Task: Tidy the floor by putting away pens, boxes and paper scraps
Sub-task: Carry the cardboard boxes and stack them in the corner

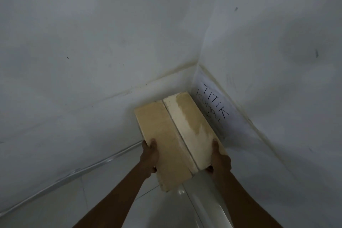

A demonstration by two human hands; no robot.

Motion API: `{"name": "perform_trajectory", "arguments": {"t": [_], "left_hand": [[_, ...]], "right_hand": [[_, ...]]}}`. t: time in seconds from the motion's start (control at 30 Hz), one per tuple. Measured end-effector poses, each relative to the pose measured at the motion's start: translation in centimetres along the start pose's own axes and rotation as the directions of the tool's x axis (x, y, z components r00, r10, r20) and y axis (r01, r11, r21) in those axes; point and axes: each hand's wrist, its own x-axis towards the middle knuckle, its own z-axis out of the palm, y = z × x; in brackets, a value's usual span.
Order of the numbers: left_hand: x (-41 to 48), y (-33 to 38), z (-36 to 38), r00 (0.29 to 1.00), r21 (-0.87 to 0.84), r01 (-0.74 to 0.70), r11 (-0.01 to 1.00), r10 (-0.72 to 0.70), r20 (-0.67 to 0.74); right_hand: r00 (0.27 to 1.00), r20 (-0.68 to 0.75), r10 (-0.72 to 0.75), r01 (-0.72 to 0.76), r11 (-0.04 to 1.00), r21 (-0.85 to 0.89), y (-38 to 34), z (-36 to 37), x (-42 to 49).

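Box: tan rectangular cardboard box [166,135], flaps closed, by white wall corner [198,46].
Hands: left hand [149,155] and right hand [220,160] grip its sides.

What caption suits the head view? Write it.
A tan cardboard box gripped by the left hand and right hand, beside a handwritten paper sign.

Cardboard box [172,135] held at near end by both hands, far end pointing into room corner. Left hand [149,155] grips left edge, thumb on top, fingers curled underneath. Right hand [220,159] grips right edge the same way. Box top closed, two flaps meeting at lengthwise seam; right flap partly paler. Paper sheet [212,102] just right of box, low in corner, handwritten "TiTiK KUMPUL". White walls [92,33] scuffed. Glossy tiled floor [111,200] below forearms. Dim light.
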Motion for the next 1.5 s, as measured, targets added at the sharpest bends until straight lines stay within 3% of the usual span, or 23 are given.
{"name": "perform_trajectory", "arguments": {"t": [0.33, 0.6, 0.87, 1.07, 1.3, 1.43, 1.5], "left_hand": [[2.6, 2.7, 0.9, 0.998, -0.011, 0.001, 1.0, 0.0, 0.066], [3.4, 4.5, 2.1, 0.986, -0.001, 0.021, 1.0, -0.02, 0.166], [3.7, 5.8, 1.6, 0.945, 0.103, -0.005, 0.995, -0.029, 0.327], [3.2, 4.4, 0.2, 0.965, 0.123, -0.067, 0.99, 0.033, 0.259], [2.8, 3.2, -0.4, 0.976, 0.209, -0.061, 0.976, 0.015, 0.216], [1.8, 3.1, -1.4, 0.98, 0.252, -0.061, 0.966, 0.009, 0.201], [1.3, 3.3, -2.4, 0.982, 0.277, -0.085, 0.957, 0.033, 0.184]], "right_hand": [[0.987, -0.075, -0.144, 0.134, 0.983, -0.124, -2.3, 1.1, 2.0], [0.987, 0.013, -0.16, 0.16, 0.972, -0.172, -5.3, 1.2, 4.0], [0.995, 0.083, -0.053, 0.051, 0.998, 0.019, -6.2, -0.1, 5.2], [0.985, 0.166, -0.04, 0.039, 0.999, 0.01, -5.4, 0.0, 4.5], [0.988, 0.142, -0.066, 0.074, 0.996, -0.047, -4.8, -0.2, 3.9], [0.991, 0.068, -0.114, 0.124, 0.979, -0.16, -5.4, -0.8, 2.7], [0.981, 0.022, -0.191, 0.188, 0.929, -0.319, -5.5, -1.0, 2.1]]}}
